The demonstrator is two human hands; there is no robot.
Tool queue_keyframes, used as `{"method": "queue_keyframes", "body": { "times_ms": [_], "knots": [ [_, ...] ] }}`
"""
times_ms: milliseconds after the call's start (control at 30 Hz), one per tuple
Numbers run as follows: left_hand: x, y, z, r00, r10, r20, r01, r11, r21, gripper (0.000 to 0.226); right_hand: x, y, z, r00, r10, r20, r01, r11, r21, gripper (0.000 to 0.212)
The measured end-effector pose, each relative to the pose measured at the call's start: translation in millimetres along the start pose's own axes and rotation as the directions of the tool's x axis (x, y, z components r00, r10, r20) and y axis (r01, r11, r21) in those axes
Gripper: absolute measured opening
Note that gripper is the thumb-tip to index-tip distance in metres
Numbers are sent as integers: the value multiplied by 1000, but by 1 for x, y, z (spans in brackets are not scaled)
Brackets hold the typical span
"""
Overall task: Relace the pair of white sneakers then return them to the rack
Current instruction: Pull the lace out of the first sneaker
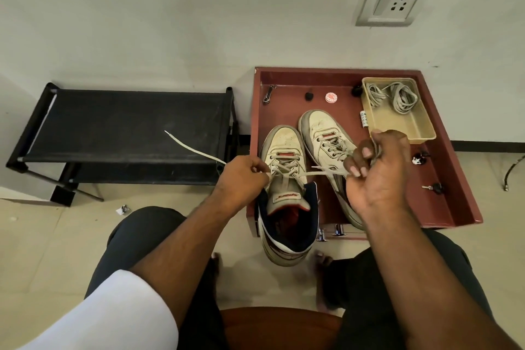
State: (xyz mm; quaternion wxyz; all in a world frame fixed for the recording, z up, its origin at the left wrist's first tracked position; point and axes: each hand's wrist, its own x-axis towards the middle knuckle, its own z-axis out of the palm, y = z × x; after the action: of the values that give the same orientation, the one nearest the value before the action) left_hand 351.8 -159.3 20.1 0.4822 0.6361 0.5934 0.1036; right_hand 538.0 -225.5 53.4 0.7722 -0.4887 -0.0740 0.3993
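Observation:
Two worn white sneakers stand on a red-brown tray-top table (454, 179). The near sneaker (287, 207) overhangs the table's front edge, its tongue up and its laces part threaded. The far sneaker (326, 136) lies beside it to the right. My left hand (241, 179) pinches one lace end at the near sneaker's eyelets; the lace's loose tail (193, 150) flies out to the left over the rack. My right hand (377, 170) grips the other lace end, pulled out to the right above the far sneaker.
A black two-tier shoe rack (127, 122) stands left of the table against the wall. On the table are a beige basket (403, 125) with spare laces, a nail clipper, a small round tin, keys and small bits. My knees and bare feet are below.

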Motion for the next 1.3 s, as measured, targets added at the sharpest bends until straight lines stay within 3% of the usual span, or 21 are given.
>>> {"method": "queue_keyframes", "body": {
  "times_ms": [33,67,100,133,167,200,233,333,433,533,733,867,967,1033,1133,1233,1300],
  "knots": [
    [1,0,1,1000,9,-2,-9,1000,11,19,0,0,1,998,-45,36,52,976,-210,23],
    [1,1,2,1000,20,4,-20,999,25,23,-1,0,1,984,-115,134,168,841,-514,22],
    [1,2,3,999,27,17,-28,999,44,26,-1,2,-1,950,-137,281,310,537,-784,18],
    [1,4,5,999,27,31,-29,997,71,27,-2,6,-3,902,-98,421,432,175,-885,13],
    [1,5,6,999,24,40,-28,994,104,27,-4,10,-3,861,-14,509,506,-78,-859,14],
    [0,6,6,999,21,39,-26,990,136,27,-7,16,-3,840,67,539,540,-196,-818,17],
    [-1,7,6,999,22,30,-27,987,158,26,-12,20,0,835,116,538,550,-222,-805,21],
    [-4,7,6,998,51,25,-54,981,186,21,-20,33,5,837,117,535,548,-174,-818,25],
    [-5,9,6,998,67,13,-69,973,220,19,-16,42,5,862,185,472,505,-223,-834,33],
    [-6,12,5,997,70,-19,-63,968,242,18,-12,43,4,905,214,368,405,-169,-898,17],
    [-9,1,-9,997,44,-67,-31,983,181,21,3,36,-13,963,167,213,230,-95,-968,8],
    [-8,0,-10,999,48,-3,-46,972,230,25,-1,39,-15,951,171,258,268,-36,-963,14],
    [-4,7,-5,991,58,124,-91,956,278,46,-6,40,-10,934,176,310,314,2,-949,33],
    [0,15,-1,987,119,105,-146,945,293,47,-3,42,-8,933,179,313,320,-10,-947,32],
    [4,25,8,972,231,36,-224,876,428,34,-3,41,-6,934,195,300,307,-3,-952,30],
    [5,29,20,969,239,58,-215,711,670,31,-3,40,-5,933,200,298,302,10,-953,29],
    [7,28,24,970,238,53,-199,649,734,29,-3,40,-6,931,197,306,307,26,-951,28]
  ]
}}
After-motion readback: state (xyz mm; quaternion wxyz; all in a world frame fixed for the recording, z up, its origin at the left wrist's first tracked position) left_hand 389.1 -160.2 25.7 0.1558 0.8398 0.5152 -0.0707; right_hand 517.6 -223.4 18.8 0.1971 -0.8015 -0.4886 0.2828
